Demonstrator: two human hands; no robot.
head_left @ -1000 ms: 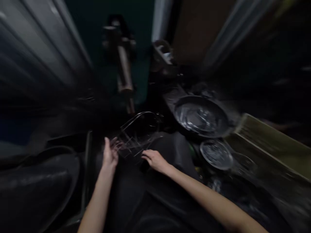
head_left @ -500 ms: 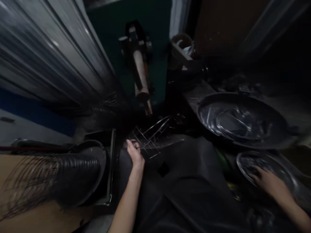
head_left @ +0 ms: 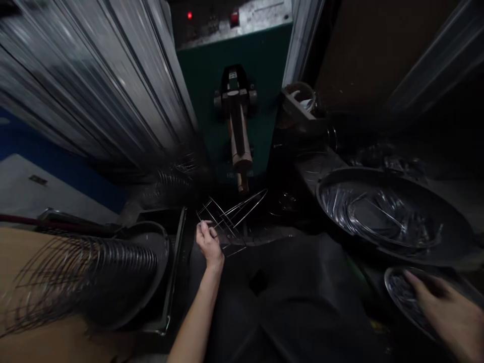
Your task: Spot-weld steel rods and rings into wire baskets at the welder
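Observation:
My left hand (head_left: 208,243) is closed on a bent-wire frame (head_left: 227,217), a thin rack of crossing rods with a long pointed loop. It holds the frame's near left edge above my dark apron (head_left: 280,302), with the loop pointing up and right toward the machine. Over at the lower right, my right hand (head_left: 448,310) hovers at the small round bowl (head_left: 389,282), whose small metal pieces (head_left: 406,297) are hard to make out. Its thumb reaches over the bowl; the other fingers are hidden or blurred.
Ahead stands a green machine (head_left: 204,75) with a protruding electrode arm (head_left: 239,131) and a red light. A large dark pan (head_left: 454,227) with bent wires lies right. Many wire rings (head_left: 124,254) are stacked at left, by a metal-edged tray (head_left: 172,282). Corrugated metal (head_left: 124,65) rises behind.
The view has tilted up, so the machine's top panel now shows. My right hand has shifted right and back across the small bowl. My left hand keeps its hold on the wire frame.

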